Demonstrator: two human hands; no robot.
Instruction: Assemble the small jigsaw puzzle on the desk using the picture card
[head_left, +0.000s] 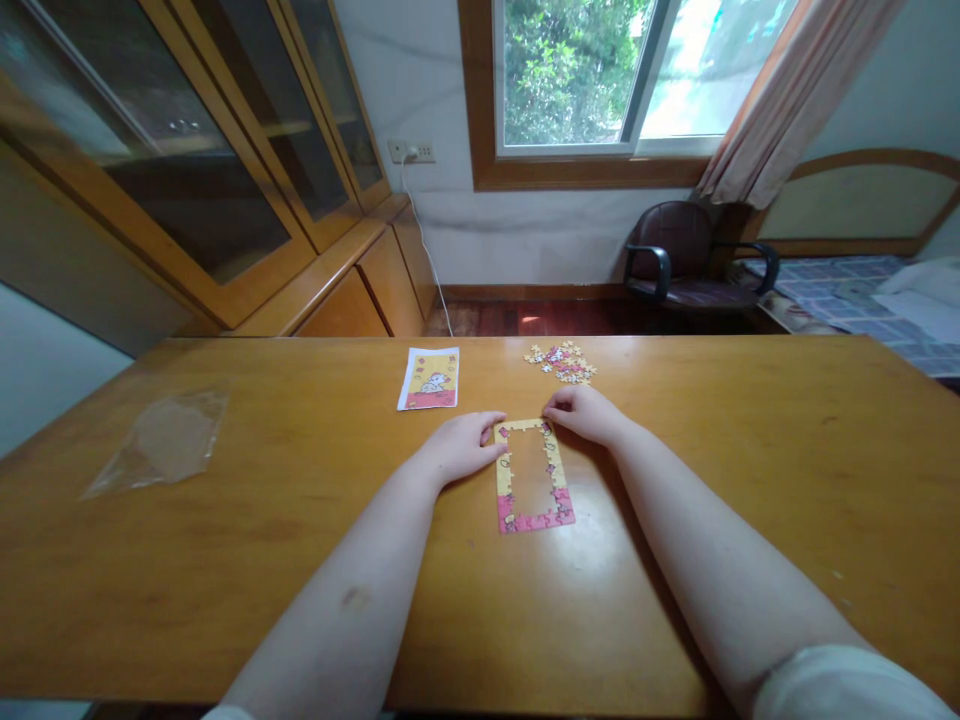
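A jigsaw puzzle border (536,522) lies flat on the wooden table, yellow at the far end and pink at the near end, with bare table inside it. At its far left corner rests my left hand (461,446), thumb and index finger apart and touching the edge. My right hand (589,412) is closed, fingertips pressed together at the far right corner of the border; anything between them is too small to make out. Beyond my right hand is a loose heap of puzzle pieces (564,362). A picture sheet (433,380) showing a white duck on yellow and pink lies beyond my left hand.
A clear plastic bag (169,437) lies on the left of the table (300,580). Past the far edge stand a glass-door cabinet (247,200) on the left and an armchair (679,250) on the right. A bed (847,290) is at the far right.
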